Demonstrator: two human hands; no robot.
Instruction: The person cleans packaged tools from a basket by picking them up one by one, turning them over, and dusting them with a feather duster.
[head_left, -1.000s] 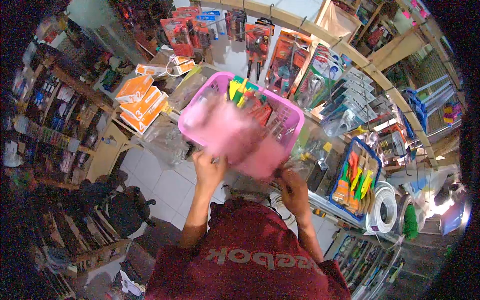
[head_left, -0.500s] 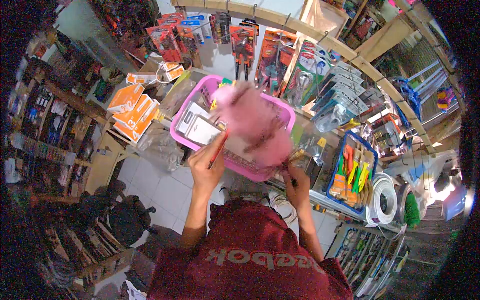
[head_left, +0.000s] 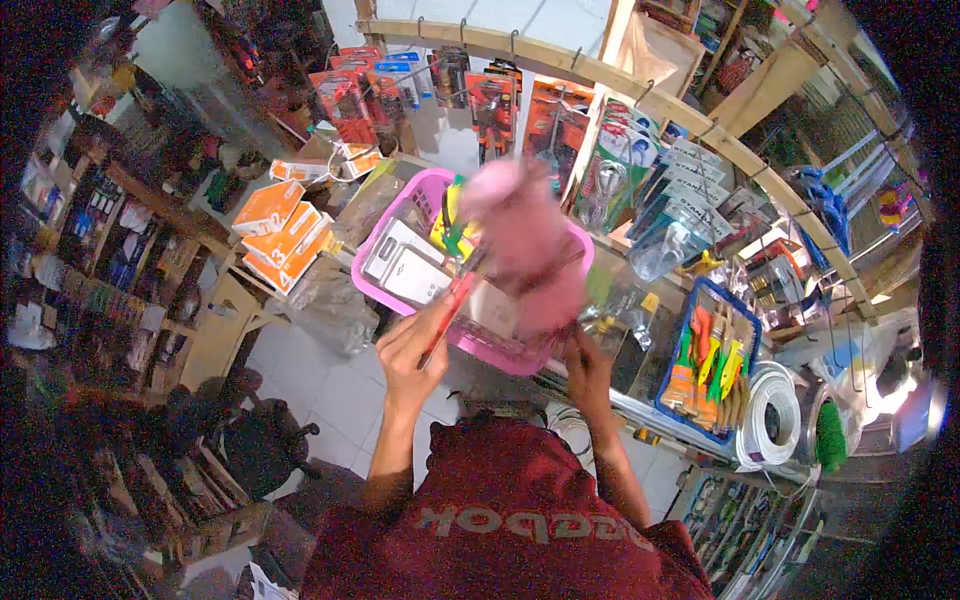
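My left hand (head_left: pixel 413 357) is closed around a slim red-handled tool (head_left: pixel 452 308), which points up and away over the near rim of a pink plastic basket (head_left: pixel 372 272). My right hand (head_left: pixel 588 372) has its fingers gathered at the lower end of a pink cloth (head_left: pixel 528 235). Motion blurs this cloth, and it covers much of the basket. Inside the basket, a white packaged item (head_left: pixel 408 268) lies at the left, beside a yellow and green thing (head_left: pixel 452 228) partly hidden by the cloth.
Orange boxes (head_left: pixel 287 240) stand left of the basket. To the right are a blue tray (head_left: pixel 668 345) of paintbrushes (head_left: pixel 712 362) and a white cable coil (head_left: pixel 770 410). Packaged tools (head_left: pixel 493 105) hang from hooks behind the counter. Floor tiles (head_left: pixel 325 385) show below.
The view has shifted slightly, so the basket sits further right and lower. The pink cloth has moved within its blur, uncovering more of the yellow and green thing. Both hands keep their grips.
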